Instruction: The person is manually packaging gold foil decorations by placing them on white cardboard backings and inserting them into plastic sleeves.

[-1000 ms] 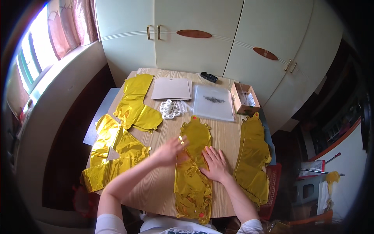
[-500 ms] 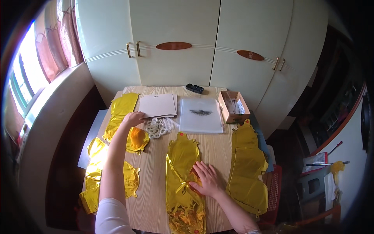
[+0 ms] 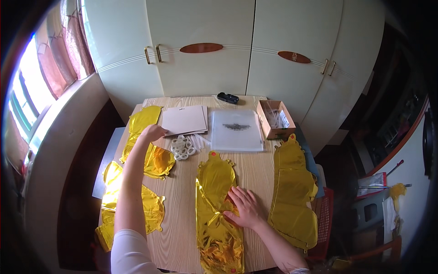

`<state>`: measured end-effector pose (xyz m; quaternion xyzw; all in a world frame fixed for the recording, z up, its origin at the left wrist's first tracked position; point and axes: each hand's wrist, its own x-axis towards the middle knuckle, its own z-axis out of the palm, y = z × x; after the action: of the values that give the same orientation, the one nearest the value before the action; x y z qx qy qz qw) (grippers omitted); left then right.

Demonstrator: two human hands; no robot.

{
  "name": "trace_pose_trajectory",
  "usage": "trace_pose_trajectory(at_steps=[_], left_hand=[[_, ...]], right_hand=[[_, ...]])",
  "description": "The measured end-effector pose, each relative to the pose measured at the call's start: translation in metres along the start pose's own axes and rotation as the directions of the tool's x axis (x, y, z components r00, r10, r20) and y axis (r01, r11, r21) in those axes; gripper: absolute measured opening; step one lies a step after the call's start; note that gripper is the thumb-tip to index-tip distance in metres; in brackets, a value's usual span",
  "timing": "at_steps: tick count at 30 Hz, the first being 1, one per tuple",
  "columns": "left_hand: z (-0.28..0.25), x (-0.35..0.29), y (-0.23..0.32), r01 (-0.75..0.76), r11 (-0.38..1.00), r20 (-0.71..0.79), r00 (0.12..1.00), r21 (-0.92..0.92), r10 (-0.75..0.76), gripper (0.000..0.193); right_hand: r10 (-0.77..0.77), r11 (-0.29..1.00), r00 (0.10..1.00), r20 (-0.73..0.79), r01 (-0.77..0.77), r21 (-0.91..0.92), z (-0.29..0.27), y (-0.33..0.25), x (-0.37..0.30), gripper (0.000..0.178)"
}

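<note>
My left hand (image 3: 153,133) reaches across the table to a stack of pale cardboard sheets (image 3: 184,119). Its fingers are closed at the stack's lower left corner; how many sheets they pinch is hidden. Flat in front of me lies a folded gold foil balloon (image 3: 217,182), smooth at its far end and crinkled at the near one. My right hand (image 3: 245,208) rests on its right edge with the fingers spread. Beneath my left wrist and forearm lie more gold foil balloons (image 3: 145,119), and another foil balloon (image 3: 294,196) is laid out on the right.
White ribbon rolls (image 3: 182,148) and thin white straws (image 3: 199,140) sit below the cardboard. Clear plastic bags (image 3: 237,137) lie beside them. A cardboard box (image 3: 276,120) with small packets stands at the far right, and a black object (image 3: 227,97) at the back edge.
My left hand has drawn its fingers in at the cardboard's corner. My right hand stays on the balloon. The whole view has shifted slightly.
</note>
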<state>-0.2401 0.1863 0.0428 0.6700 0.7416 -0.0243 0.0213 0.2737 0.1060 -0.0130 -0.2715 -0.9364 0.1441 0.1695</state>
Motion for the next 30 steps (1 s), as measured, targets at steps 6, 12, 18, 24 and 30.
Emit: trace_pose_trajectory(at_steps=[6,12,18,24,30], left_hand=[[-0.003,-0.01,0.0,-0.008,1.0,-0.056,0.998,-0.016,0.007,0.03],[0.003,-0.007,0.005,-0.04,0.954,-0.016,0.999,0.297,0.047,0.02],[0.009,-0.01,0.014,-0.156,0.978,-0.226,0.956,0.142,0.185,0.025],[0.007,0.002,-0.012,-0.054,0.991,-0.068,0.997,-0.124,0.046,0.032],[0.005,0.004,-0.006,-0.154,0.986,-0.111,0.983,-0.058,0.147,0.03]], right_hand=[[-0.007,1.0,1.0,-0.002,0.007,-0.011,0.003,0.0,0.001,0.08],[-0.014,1.0,1.0,-0.004,0.014,0.014,0.002,-0.002,0.003,0.079],[-0.02,1.0,0.999,-0.028,0.02,0.005,0.005,0.002,0.002,0.078],[-0.023,1.0,0.999,-0.028,0.024,0.02,0.001,-0.003,0.005,0.076],[-0.022,1.0,0.999,-0.042,0.023,0.012,0.002,-0.001,0.004,0.075]])
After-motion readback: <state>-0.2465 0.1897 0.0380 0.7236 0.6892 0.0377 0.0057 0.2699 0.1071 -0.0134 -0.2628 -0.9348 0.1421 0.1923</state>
